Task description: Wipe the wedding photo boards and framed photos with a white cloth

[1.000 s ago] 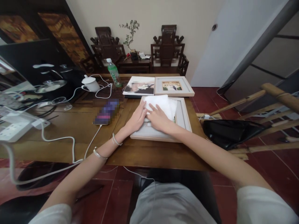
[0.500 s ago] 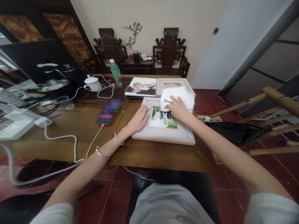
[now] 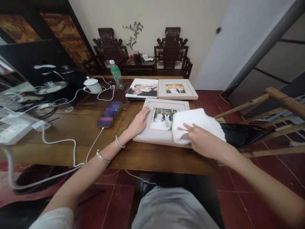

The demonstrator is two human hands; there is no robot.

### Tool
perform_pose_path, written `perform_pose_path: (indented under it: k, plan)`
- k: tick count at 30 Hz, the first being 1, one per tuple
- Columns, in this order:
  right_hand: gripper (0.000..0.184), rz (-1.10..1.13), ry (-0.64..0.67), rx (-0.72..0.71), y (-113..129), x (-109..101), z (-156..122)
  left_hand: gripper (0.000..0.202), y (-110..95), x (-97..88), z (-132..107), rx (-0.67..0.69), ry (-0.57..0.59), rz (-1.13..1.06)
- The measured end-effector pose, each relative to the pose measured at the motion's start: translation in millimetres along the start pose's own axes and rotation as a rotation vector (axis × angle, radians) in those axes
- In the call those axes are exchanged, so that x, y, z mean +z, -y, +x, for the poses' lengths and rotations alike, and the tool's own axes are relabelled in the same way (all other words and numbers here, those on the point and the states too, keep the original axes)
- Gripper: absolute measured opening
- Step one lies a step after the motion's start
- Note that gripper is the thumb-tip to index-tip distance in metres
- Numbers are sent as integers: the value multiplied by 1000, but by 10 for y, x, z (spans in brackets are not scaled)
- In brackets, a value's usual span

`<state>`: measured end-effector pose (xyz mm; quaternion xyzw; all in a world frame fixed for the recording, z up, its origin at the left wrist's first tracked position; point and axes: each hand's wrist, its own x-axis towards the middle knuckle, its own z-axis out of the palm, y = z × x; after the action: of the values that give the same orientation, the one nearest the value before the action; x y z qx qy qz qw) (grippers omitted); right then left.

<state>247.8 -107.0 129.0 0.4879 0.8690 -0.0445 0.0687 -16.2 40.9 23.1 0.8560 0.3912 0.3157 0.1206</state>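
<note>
A picture frame (image 3: 154, 135) with a pale wooden edge and a wide white mount lies flat on the table, a photo of two people in its middle. My left hand (image 3: 139, 122) holds the frame along its left edge, fingers pointing away from me. A folded white towel (image 3: 190, 117) is gripped in my right hand (image 3: 197, 138) and pressed on the frame's lower right part. The towel hides that corner and a bit of the photo, and it hangs past the frame's right side.
Behind the frame lie a second picture frame (image 3: 194, 93) and a stack topped by a photo panel (image 3: 143, 89). Leftward are a phone (image 3: 108, 114) on a cable, a green bottle (image 3: 116, 76), a lidded white cup (image 3: 92, 85) and a power strip (image 3: 14, 132). A wooden chair (image 3: 286, 105) stands right.
My right hand has brought the towel from the frame's upper right toward me and to the right, uncovering more of the photo and the second frame. My left hand stays at the left edge.
</note>
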Motion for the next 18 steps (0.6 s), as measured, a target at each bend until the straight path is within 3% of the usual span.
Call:
perform_pose_path:
  k: [5,13,18]
  plan:
    - [57,88,69,78,34,-100,-30,56,4,-6,7,23,-6,-10]
    - [57,-23,-141,200,-614,80,695,55,-27,-33,21,11,-31,-16]
    - [56,-116,-180,116,-661,106,879,55,-12,-5,4,-29,-58,-14]
